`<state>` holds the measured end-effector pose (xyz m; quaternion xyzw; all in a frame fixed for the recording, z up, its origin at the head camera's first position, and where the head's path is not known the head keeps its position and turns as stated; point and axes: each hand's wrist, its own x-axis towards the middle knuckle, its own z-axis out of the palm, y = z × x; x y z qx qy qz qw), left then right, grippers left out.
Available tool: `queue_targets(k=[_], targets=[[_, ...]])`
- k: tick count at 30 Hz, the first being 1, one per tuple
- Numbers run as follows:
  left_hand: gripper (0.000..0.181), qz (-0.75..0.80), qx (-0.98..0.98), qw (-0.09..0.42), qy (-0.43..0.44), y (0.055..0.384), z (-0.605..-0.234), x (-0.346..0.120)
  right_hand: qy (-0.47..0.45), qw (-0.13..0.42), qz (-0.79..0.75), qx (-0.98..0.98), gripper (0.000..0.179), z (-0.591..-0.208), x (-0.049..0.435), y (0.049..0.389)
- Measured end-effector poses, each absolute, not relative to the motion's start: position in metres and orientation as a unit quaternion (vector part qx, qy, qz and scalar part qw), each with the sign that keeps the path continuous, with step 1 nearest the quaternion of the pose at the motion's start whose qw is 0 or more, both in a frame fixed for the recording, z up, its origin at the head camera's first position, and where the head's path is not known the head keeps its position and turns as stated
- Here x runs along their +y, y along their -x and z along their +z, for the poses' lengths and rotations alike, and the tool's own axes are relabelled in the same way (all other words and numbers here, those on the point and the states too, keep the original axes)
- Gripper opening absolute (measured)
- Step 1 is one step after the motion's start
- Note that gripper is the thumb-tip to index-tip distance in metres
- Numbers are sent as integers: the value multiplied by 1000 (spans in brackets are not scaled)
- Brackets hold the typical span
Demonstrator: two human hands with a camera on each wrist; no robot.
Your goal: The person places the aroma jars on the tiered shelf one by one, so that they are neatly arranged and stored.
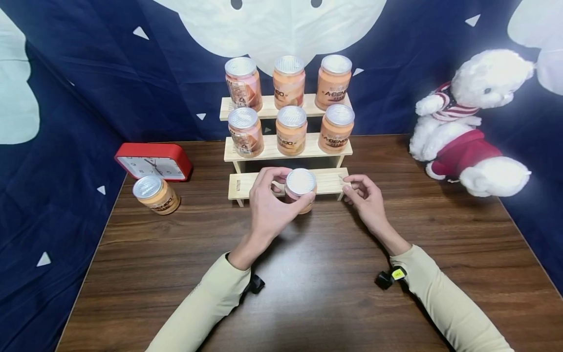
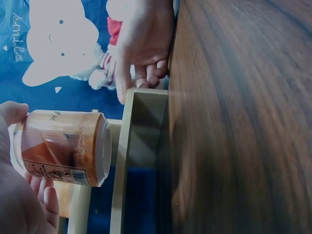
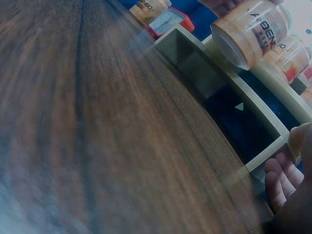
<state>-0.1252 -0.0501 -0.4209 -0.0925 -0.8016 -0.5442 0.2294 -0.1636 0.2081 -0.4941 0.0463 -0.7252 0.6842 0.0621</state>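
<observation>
Between thumb and fingers, my left hand (image 1: 273, 200) grips an orange jar (image 1: 301, 182) with a silver lid and a printed label. The jar is upright at the front of the lowest step of a wooden display stand (image 1: 327, 181). In the left wrist view the jar (image 2: 63, 146) appears just above the step's edge; whether its base touches the wood, I cannot tell. My right hand (image 1: 367, 200) holds the right end of that lowest step. In the right wrist view its thumb lies at the corner (image 3: 285, 139), with curled fingers (image 3: 280, 180) beside the end piece.
Jars (image 1: 292, 131) stand in threes on the middle and top steps. Another jar (image 1: 157, 195) is at the left, in front of a red clock (image 1: 154, 161). A white plush toy (image 1: 472, 127) leans at the right against the blue curtain (image 1: 387, 73). All stand around a brown wooden table (image 1: 308, 293).
</observation>
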Motion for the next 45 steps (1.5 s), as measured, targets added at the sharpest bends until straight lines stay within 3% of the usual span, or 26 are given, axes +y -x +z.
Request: queue_targets(k=[14, 45], targets=[[57, -553, -799, 219, 91, 137, -426, -31, -46, 64, 684, -725, 24, -495, 208, 164], [66, -547, -794, 251, 84, 157, -433, -13, -45, 65, 683, -726, 24, -493, 207, 163]])
